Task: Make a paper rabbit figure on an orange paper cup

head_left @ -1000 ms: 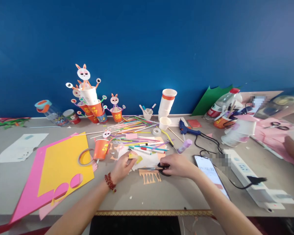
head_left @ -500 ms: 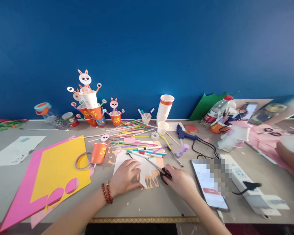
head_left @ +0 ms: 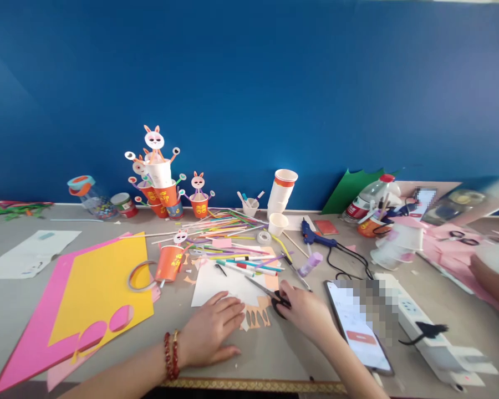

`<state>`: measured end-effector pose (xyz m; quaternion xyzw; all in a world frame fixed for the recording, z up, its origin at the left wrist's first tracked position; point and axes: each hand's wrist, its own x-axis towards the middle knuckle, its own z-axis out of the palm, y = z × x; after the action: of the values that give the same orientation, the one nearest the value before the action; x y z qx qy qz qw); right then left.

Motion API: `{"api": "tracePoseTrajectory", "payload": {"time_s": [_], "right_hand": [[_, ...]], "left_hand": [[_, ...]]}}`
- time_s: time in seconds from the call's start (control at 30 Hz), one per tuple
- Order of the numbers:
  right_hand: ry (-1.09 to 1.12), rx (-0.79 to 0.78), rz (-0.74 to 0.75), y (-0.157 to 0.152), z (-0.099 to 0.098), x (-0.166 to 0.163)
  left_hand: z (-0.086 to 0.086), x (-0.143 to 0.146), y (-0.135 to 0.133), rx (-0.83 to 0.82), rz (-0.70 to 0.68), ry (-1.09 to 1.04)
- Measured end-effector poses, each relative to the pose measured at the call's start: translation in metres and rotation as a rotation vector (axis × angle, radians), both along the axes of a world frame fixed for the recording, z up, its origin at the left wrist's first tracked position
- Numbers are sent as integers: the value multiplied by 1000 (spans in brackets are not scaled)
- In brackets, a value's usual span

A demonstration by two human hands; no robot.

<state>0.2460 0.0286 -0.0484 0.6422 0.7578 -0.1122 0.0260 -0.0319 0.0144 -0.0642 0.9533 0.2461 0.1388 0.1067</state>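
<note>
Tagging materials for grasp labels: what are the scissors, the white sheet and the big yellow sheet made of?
Scissors in the right hand: thin grey blades, likely metal; black handles, probably plastic. White sheet: thin, matte, lies flat with straight edges, so paper by the look. Yellow sheet: matte, even colour, flat; card or craft foam, cannot tell which.

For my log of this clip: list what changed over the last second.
The left hand uncurled and settled flat on the near edge of the white paper. The right hand kept the scissors but swung their blades from leftward to up-left over the paper. The orange cup, yellow sheet and phone stayed put.
</note>
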Motion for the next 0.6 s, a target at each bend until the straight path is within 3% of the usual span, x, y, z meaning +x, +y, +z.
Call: {"api": "tracePoseTrajectory", "payload": {"time_s": [0.47, 0.6], "right_hand": [[14, 30, 96, 17, 1, 3], [110, -29, 127, 21, 3, 12]], "left_hand": [[-15, -14, 13, -45, 51, 22], [-20, -28, 22, -1, 148, -14]]}}
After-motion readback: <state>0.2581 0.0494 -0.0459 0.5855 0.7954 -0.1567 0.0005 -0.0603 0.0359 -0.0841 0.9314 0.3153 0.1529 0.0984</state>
